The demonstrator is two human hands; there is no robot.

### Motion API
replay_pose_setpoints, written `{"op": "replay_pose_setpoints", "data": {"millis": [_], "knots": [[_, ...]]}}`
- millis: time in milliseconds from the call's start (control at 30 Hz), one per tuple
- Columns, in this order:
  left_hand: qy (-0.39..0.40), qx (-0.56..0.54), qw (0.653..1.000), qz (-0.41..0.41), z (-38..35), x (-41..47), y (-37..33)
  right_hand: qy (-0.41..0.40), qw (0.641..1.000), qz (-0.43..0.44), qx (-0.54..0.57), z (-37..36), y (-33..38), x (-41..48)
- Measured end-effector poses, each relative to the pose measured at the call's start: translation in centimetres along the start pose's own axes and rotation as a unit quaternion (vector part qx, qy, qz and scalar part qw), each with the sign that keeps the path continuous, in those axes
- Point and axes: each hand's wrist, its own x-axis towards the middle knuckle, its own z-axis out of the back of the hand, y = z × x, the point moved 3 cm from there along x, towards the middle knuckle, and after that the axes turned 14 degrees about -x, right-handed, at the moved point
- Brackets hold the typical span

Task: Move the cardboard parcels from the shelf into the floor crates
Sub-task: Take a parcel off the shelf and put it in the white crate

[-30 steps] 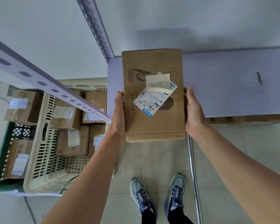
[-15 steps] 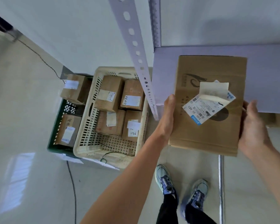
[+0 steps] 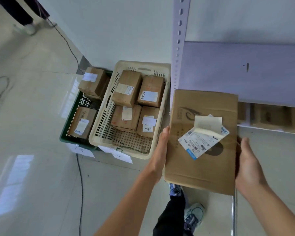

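The parcel [image 3: 199, 169] is held in the air just right of the cream crate [image 3: 134, 63], the left hand [image 3: 160, 154] and right hand [image 3: 249, 166] each gripping one long side. This looks like the carry step; next it needs swinging left and lowering onto the crate's bare near end.

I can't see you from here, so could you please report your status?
Left hand and right hand hold the parcel by its sides. Parcel in the air at the shelf front. Cream crate has room at near end.
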Motion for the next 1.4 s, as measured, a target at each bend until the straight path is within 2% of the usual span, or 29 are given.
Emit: {"op": "replay_pose_setpoints", "data": {"millis": [167,333,567,833,1100,1300,1400], "knots": [[-0.039,-0.026,0.999,0.017,5.5,-3.4,0.9,0.031,0.998,-0.038,-0.025,-5.0,-3.9,-2.3],[-0.087,-0.003,0.995,0.046,12.6,-2.7,-0.4,0.019,0.997,-0.060,-0.045,-11.9,-6.6,0.2],[-0.217,0.028,0.974,0.055,27.4,4.6,-4.0,0.016,0.993,-0.083,-0.082,-25.4,-11.0,9.9],[-0.263,0.066,0.955,0.118,38.9,13.0,-5.8,0.013,0.987,-0.114,-0.112,-36.4,-15.3,19.5],[-0.299,0.127,0.938,0.120,44.2,18.9,-6.7,-0.009,0.984,-0.128,-0.124,-40.2,-17.3,25.6],[-0.257,0.234,0.931,0.109,45.0,20.9,-5.2,-0.025,0.988,-0.090,-0.126,-42.0,-19.4,27.3],[-0.260,0.280,0.919,0.101,45.5,21.0,-4.5,-0.006,0.987,-0.110,-0.118,-42.7,-20.8,27.5]]}}
